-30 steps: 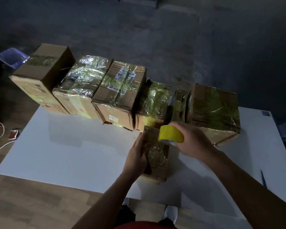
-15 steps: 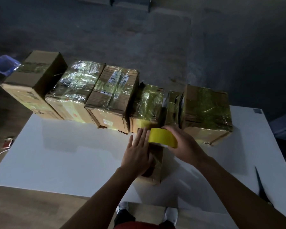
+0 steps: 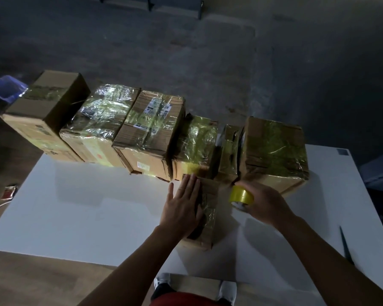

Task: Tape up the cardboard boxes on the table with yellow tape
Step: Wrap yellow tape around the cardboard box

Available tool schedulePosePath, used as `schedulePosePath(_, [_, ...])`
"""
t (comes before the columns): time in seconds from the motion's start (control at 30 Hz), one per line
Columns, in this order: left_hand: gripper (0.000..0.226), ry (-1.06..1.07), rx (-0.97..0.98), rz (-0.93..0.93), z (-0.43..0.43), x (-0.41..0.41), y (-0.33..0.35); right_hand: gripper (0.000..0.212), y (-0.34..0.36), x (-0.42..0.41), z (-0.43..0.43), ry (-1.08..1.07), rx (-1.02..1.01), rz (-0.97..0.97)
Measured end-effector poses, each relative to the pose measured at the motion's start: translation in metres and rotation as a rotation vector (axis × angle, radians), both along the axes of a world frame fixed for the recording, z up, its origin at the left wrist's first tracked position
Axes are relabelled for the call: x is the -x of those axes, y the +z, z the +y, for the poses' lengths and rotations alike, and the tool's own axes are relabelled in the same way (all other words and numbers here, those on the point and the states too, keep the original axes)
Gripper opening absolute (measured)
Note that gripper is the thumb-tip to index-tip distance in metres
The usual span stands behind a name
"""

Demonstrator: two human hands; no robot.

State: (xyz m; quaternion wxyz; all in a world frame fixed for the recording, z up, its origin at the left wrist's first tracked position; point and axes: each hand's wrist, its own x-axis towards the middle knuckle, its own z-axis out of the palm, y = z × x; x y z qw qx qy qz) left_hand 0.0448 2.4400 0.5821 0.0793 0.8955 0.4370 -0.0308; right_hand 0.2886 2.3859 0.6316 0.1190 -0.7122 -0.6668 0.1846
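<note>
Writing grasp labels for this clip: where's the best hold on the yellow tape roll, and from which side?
Grip the yellow tape roll across its outer rim, coming from above and the right, as the right hand does now. The roll sits just right of the small box, and the left hand lies flat on that box, so the left side is blocked.

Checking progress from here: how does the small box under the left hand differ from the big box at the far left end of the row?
The small box is low and narrow; the far-left box is much taller and bulkier. The small box lies alone near the table's front, pinned flat by the left hand; the far-left box stands untouched in the back row, overhanging the table edge. Both are brown cardboard with some tape on top.
</note>
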Motion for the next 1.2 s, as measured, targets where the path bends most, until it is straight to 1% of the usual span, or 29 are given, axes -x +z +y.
schedulePosePath(0.07, [0.065, -0.055, 0.008, -0.001, 0.000, 0.002, 0.000, 0.059, -0.008, 0.000, 0.003, -0.018, 0.034, -0.013])
schedulePosePath(0.23, [0.063, -0.120, -0.073, 0.035, -0.004, -0.003, 0.009, 0.054, -0.027, 0.004, 0.008, -0.024, 0.086, 0.006])
schedulePosePath(0.33, [0.060, -0.140, -0.066, 0.064, -0.002, -0.009, 0.016, 0.057, -0.033, 0.007, 0.014, 0.007, 0.089, -0.039])
schedulePosePath(0.4, [0.058, -0.110, -0.051, 0.078, -0.003, -0.016, 0.022, 0.062, -0.036, 0.010, 0.018, 0.041, 0.107, -0.095])
schedulePosePath(0.5, [0.064, -0.006, 0.101, 0.117, -0.016, -0.036, 0.025, 0.064, -0.041, 0.017, 0.021, 0.049, 0.110, -0.133])
schedulePosePath(0.6, [0.075, 0.086, 0.168, 0.219, -0.029, -0.054, 0.025, 0.064, -0.043, 0.020, 0.020, 0.033, 0.124, -0.101])
schedulePosePath(0.67, [0.072, 0.160, 0.164, 0.204, -0.031, -0.057, 0.024, 0.063, -0.042, 0.018, 0.017, 0.011, 0.123, -0.048])
schedulePosePath(0.73, [0.065, 0.203, 0.158, 0.108, -0.031, -0.054, 0.024, 0.063, -0.040, 0.017, 0.014, -0.007, 0.116, -0.001])
schedulePosePath(0.8, [0.064, 0.222, 0.173, -0.012, -0.032, -0.049, 0.024, 0.064, -0.033, 0.019, 0.010, -0.024, 0.092, 0.039])
schedulePosePath(0.87, [0.067, 0.239, 0.206, -0.130, -0.034, -0.043, 0.025, 0.069, -0.022, 0.023, 0.008, -0.026, 0.043, 0.089])
schedulePosePath(0.93, [0.076, 0.280, 0.256, -0.266, -0.034, -0.040, 0.029, 0.065, -0.011, 0.027, 0.010, -0.002, -0.012, 0.118])
schedulePosePath(1.0, [0.081, 0.345, 0.330, -0.457, -0.035, -0.038, 0.032, 0.059, 0.000, 0.032, 0.016, 0.031, -0.081, 0.118])
schedulePosePath(1.07, [0.080, 0.394, 0.400, -0.666, -0.037, -0.035, 0.032, 0.061, 0.013, 0.037, 0.023, 0.061, -0.141, 0.090])
schedulePosePath(1.17, [0.076, 0.455, 0.435, -0.939, -0.041, -0.030, 0.027, 0.063, 0.027, 0.041, 0.032, 0.091, -0.169, 0.088])
schedulePosePath(1.2, [0.078, 0.467, 0.451, -0.994, -0.042, -0.028, 0.023, 0.061, 0.028, 0.041, 0.034, 0.094, -0.167, 0.107])
